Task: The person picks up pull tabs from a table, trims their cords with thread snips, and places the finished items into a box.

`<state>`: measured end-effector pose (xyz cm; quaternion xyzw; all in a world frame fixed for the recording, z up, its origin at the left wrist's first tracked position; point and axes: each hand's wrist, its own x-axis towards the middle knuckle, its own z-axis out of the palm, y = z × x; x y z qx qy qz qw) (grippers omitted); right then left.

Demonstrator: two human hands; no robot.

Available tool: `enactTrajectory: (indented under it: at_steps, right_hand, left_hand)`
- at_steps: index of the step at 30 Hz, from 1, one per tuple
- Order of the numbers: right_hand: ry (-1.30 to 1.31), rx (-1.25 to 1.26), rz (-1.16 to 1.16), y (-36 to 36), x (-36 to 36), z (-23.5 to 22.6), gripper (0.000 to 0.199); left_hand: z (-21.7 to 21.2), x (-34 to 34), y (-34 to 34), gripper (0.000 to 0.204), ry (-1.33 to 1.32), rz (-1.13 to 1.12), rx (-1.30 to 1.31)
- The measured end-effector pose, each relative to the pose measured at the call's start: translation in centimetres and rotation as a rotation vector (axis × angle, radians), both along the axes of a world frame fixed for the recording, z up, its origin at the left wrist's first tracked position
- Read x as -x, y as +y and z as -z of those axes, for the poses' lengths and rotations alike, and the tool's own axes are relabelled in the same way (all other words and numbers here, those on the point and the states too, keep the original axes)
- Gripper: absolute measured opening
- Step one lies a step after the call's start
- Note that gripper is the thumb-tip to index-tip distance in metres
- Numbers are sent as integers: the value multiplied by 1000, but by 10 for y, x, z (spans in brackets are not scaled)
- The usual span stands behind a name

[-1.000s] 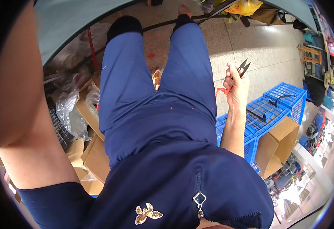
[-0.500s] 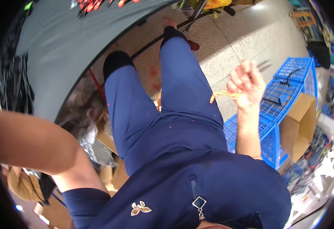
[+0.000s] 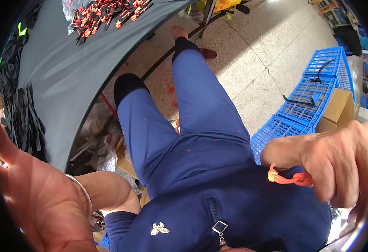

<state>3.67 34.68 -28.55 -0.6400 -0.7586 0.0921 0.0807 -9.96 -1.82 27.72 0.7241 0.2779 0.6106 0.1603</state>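
The grey table (image 3: 66, 80) spreads wide at the upper left, so the heap of red and black small parts (image 3: 104, 14) lies within reach of the seated person. Blue plastic crates (image 3: 314, 96) sit on the floor on the right. The left hand (image 3: 36, 197) is raised, palm spread, holding nothing. The right hand (image 3: 343, 164) is clenched on a knotted orange cord (image 3: 291, 178), whose end juts from the fist.

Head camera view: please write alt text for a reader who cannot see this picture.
A seated person in dark blue clothes looks down at their own hands: the right hand is closed around a knotted orange cord, while the left hand, wearing a silver bangle, is open with its palm up. A grey table bears small red and black pieces; blue crates stand on the floor.
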Motion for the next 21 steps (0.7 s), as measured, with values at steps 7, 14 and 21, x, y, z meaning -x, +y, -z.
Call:
enactTrajectory:
  at_steps: [7, 14, 21]
  right_hand:
    - [197, 10, 81, -1, 48, 31, 33]
    - [127, 1, 18, -13, 44, 26, 32]
    - [-74, -136, -137, -17, 54, 21, 35]
  left_hand:
    - [2, 11, -14, 64, 34, -93, -27]
    - [16, 18, -10, 58, 38, -114, -19]
    - [16, 21, -5, 52, 57, -122, -64]
